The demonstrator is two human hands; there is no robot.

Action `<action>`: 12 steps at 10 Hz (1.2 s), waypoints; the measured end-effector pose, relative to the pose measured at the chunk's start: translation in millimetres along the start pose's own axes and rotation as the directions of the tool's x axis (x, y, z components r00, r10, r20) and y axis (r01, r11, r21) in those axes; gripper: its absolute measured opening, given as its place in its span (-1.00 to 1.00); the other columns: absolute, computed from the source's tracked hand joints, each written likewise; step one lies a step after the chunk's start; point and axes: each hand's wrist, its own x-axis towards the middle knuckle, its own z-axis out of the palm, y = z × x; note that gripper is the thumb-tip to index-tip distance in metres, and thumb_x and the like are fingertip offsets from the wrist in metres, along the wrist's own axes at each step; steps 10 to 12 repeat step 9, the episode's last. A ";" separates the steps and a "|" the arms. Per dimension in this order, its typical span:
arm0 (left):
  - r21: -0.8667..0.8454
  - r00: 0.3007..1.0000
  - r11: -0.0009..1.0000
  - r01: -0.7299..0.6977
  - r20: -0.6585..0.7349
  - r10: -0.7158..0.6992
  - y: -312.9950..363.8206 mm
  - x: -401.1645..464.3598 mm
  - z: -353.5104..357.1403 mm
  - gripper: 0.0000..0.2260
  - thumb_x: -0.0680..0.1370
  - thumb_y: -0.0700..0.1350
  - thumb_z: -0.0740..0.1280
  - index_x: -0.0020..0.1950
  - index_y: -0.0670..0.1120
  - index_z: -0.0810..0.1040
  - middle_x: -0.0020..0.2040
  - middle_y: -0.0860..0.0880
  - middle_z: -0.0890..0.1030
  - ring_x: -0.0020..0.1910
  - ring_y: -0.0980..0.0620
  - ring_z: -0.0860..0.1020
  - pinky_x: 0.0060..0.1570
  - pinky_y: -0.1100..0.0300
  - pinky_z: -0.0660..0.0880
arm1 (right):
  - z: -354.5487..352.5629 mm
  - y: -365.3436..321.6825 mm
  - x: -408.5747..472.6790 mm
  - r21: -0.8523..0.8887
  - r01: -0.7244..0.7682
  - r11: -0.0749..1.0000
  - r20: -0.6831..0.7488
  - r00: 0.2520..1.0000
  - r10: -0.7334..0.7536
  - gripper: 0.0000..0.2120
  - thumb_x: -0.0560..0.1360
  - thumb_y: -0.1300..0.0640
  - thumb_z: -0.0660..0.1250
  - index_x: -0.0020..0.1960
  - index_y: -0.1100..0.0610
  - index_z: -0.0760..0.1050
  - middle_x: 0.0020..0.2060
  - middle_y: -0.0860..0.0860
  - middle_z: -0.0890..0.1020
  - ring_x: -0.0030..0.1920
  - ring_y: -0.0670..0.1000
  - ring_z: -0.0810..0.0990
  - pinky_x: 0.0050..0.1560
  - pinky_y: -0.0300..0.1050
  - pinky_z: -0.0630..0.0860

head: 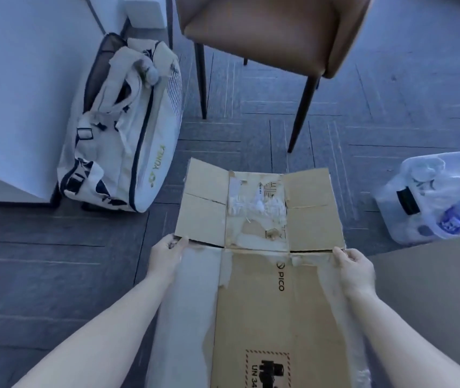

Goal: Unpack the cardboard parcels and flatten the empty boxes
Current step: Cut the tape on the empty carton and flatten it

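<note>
A flattened brown cardboard box (268, 309) printed with PICO lies lengthwise in front of me, its end flaps (203, 214) spread open on the far side and strips of torn tape stuck across it. My left hand (165, 254) grips the box's left edge where the flaps fold, thumb on top. My right hand (354, 266) grips the right edge at the same fold. Both forearms run alongside the box.
A white sports bag (128, 130) leans against a white cabinet (18, 88) at the left. A brown chair (273, 32) with dark legs stands beyond the box. A plastic-wrapped pack of water bottles (441, 200) lies on the grey carpet at the right.
</note>
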 end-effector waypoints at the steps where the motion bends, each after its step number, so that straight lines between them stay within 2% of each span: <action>1: 0.010 1.000 1.000 -0.004 0.001 0.004 -51.3 44.0 36.3 -0.78 0.60 -0.13 0.32 -0.21 -0.21 0.49 -0.32 -0.01 0.44 -0.33 0.07 0.35 -0.44 0.33 0.21 | 37.7 42.8 52.5 -0.013 -0.021 1.000 0.005 1.000 0.021 -0.78 0.55 0.12 0.31 -0.11 0.30 0.53 -0.29 0.09 0.51 -0.31 0.04 0.39 -0.32 -0.08 0.29; 2: -0.030 1.000 1.000 -0.010 0.006 0.010 -93.0 86.7 66.0 -0.78 0.59 -0.14 0.33 -0.10 -0.31 0.54 -0.24 -0.09 0.45 -0.24 0.02 0.38 -0.30 0.22 0.25 | 72.6 77.2 102.6 -0.034 -0.005 0.999 -0.011 1.000 0.005 -0.72 0.51 0.06 0.31 -0.09 0.32 0.52 -0.30 0.07 0.50 -0.27 0.06 0.39 -0.27 -0.05 0.29; 3: -0.048 1.000 0.999 -0.018 -0.002 0.018 -124.7 119.8 86.7 -0.78 0.59 -0.13 0.34 -0.03 -0.31 0.56 -0.19 -0.10 0.49 -0.19 0.02 0.41 -0.23 0.15 0.27 | 101.8 99.8 140.6 -0.047 0.004 0.999 0.006 1.000 -0.004 -0.71 0.51 0.04 0.31 -0.09 0.29 0.53 -0.28 0.09 0.53 -0.24 0.08 0.43 -0.26 -0.04 0.31; 4: -0.037 0.999 0.999 -0.039 0.012 0.039 -148.5 142.8 105.8 -0.86 0.60 -0.12 0.33 -0.08 -0.18 0.59 -0.20 -0.03 0.54 -0.22 0.03 0.45 -0.23 0.19 0.31 | 121.4 117.5 169.1 -0.066 0.025 0.998 0.034 0.999 -0.022 -0.73 0.54 0.05 0.31 -0.12 0.29 0.52 -0.32 0.09 0.52 -0.27 0.07 0.42 -0.29 -0.05 0.30; 5: -0.004 0.999 0.999 -0.039 0.028 0.039 -163.5 158.9 120.5 -0.84 0.61 -0.08 0.31 -0.14 -0.09 0.53 -0.26 0.01 0.49 -0.25 0.04 0.43 -0.27 0.17 0.30 | 128.8 133.1 189.2 -0.080 0.036 0.996 0.036 0.999 -0.033 -0.73 0.55 0.04 0.29 -0.15 0.25 0.50 -0.31 0.10 0.54 -0.23 0.11 0.47 -0.23 -0.02 0.33; 6: 0.025 0.999 1.000 0.003 0.041 -0.004 -172.8 168.1 126.3 -0.74 0.61 -0.01 0.31 -0.04 -0.22 0.54 -0.19 -0.06 0.54 -0.20 0.00 0.47 -0.22 0.13 0.32 | 128.4 141.9 199.8 -0.147 0.022 0.989 0.055 0.998 -0.014 -0.75 0.55 -0.01 0.28 -0.13 0.18 0.53 -0.21 0.12 0.61 -0.12 0.17 0.54 -0.08 0.03 0.43; 7: 0.096 0.998 0.995 0.036 0.052 -0.041 -179.3 165.7 127.1 -0.72 0.60 0.02 0.32 0.02 -0.21 0.55 -0.06 -0.10 0.62 -0.11 -0.05 0.55 -0.19 0.13 0.38 | 124.6 148.9 199.5 -0.190 -0.003 0.982 0.046 0.999 0.012 -0.78 0.54 -0.02 0.29 -0.12 0.13 0.55 -0.15 0.10 0.63 -0.04 0.19 0.56 0.02 0.06 0.47; 8: 0.243 0.998 0.970 0.019 0.056 -0.034 -182.7 160.7 130.0 -0.76 0.60 0.04 0.32 -0.03 -0.14 0.52 -0.07 -0.05 0.61 -0.03 -0.10 0.57 -0.23 0.14 0.39 | 120.0 155.8 194.6 -0.324 0.005 0.946 0.022 1.000 0.002 -0.74 0.55 -0.06 0.26 -0.13 0.11 0.53 -0.12 0.10 0.60 -0.01 0.21 0.54 -0.03 0.02 0.44; 9: 0.454 0.999 0.891 0.019 -0.036 -0.003 -176.0 161.3 126.5 -0.64 0.53 0.14 0.36 0.19 -0.07 0.48 0.12 -0.07 0.56 0.07 -0.12 0.55 -0.12 0.09 0.42 | 118.8 157.8 186.8 -0.480 0.010 0.877 -0.009 1.000 -0.016 -0.63 0.56 -0.15 0.19 -0.11 0.15 0.51 -0.09 0.14 0.62 -0.05 0.21 0.54 -0.07 0.02 0.48; 12: 0.454 0.999 0.891 0.019 -0.036 -0.003 -176.0 161.3 126.5 -0.64 0.53 0.14 0.36 0.19 -0.07 0.48 0.12 -0.07 0.56 0.07 -0.12 0.55 -0.12 0.09 0.42 | 118.8 157.8 186.8 -0.480 0.010 0.877 -0.009 1.000 -0.016 -0.63 0.56 -0.15 0.19 -0.11 0.15 0.51 -0.09 0.14 0.62 -0.05 0.21 0.54 -0.07 0.02 0.48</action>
